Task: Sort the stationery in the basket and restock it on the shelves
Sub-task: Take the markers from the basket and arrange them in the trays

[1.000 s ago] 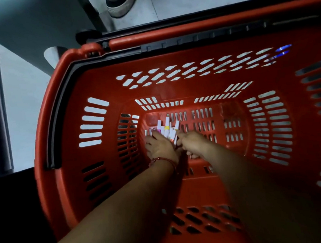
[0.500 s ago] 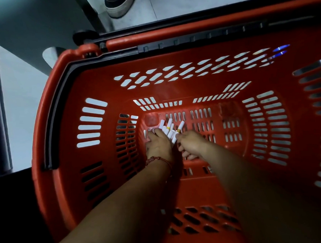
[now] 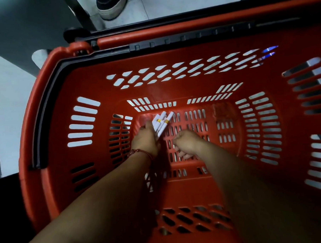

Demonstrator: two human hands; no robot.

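Both my arms reach down into a deep red plastic basket (image 3: 50, 100) with slotted walls. My left hand (image 3: 145, 140), with a red bead bracelet at the wrist, is shut on a bunch of white pens (image 3: 160, 124) with yellow bands; their tips fan out up and to the right, just above the basket floor. My right hand (image 3: 186, 145) lies a little to the right of the bunch, fingers curled against the floor grid. Whether it holds anything I cannot tell. No other stationery shows on the basket floor.
The basket's black handle bar (image 3: 189, 39) and rim run across the top. Beyond it lies pale tiled floor with someone's dark shoe (image 3: 110, 6). A grey surface (image 3: 8, 102) lies to the left of the basket.
The pens are now gathered tighter in my left hand and angled to the right. My right hand has drawn away from the bunch, down and to the right.
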